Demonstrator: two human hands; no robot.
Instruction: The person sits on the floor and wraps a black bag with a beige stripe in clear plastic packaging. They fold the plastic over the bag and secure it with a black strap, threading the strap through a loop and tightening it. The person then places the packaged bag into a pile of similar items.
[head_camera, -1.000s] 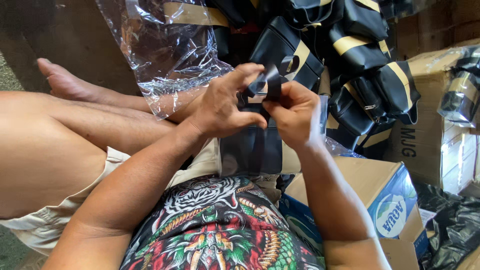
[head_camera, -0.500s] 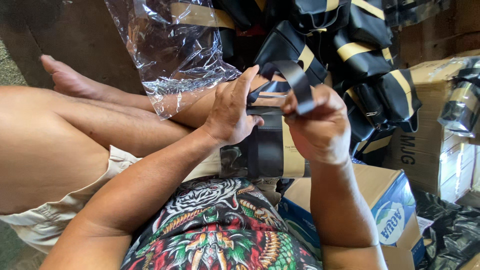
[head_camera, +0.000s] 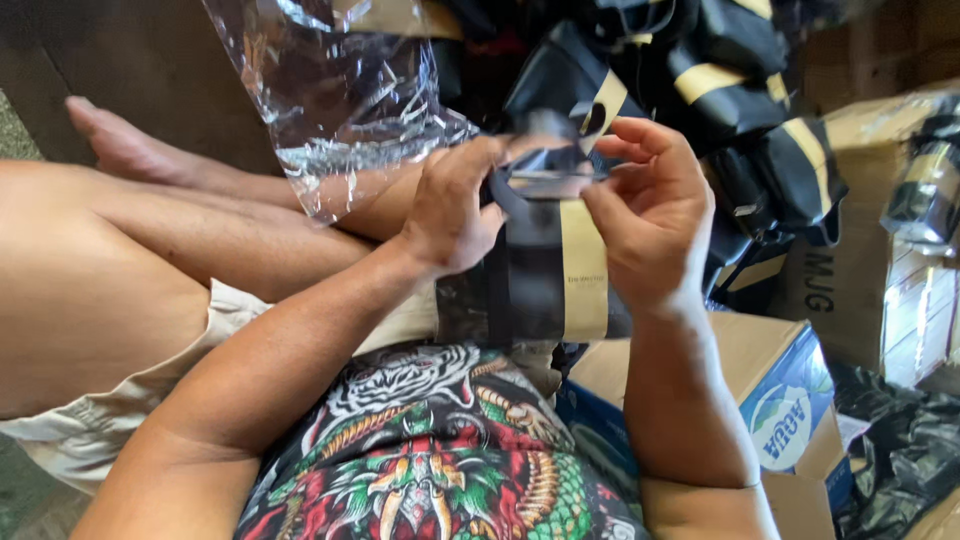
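Our left hand (head_camera: 455, 215) and right hand (head_camera: 650, 205) both have fingers closed on the black pouch (head_camera: 545, 270), beside clear plastic wrap (head_camera: 340, 110).

The black fabric pouch with a tan stripe (head_camera: 560, 270) sits between the left hand (head_camera: 450, 215) and right hand (head_camera: 650, 215). Crinkled clear plastic bag (head_camera: 340, 100) lies beyond the left hand; brown cardboard box (head_camera: 750, 370) below the right.

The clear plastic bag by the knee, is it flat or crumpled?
Crumpled: the clear plastic bag shows creases and glints all over, hanging loosely above the legs.
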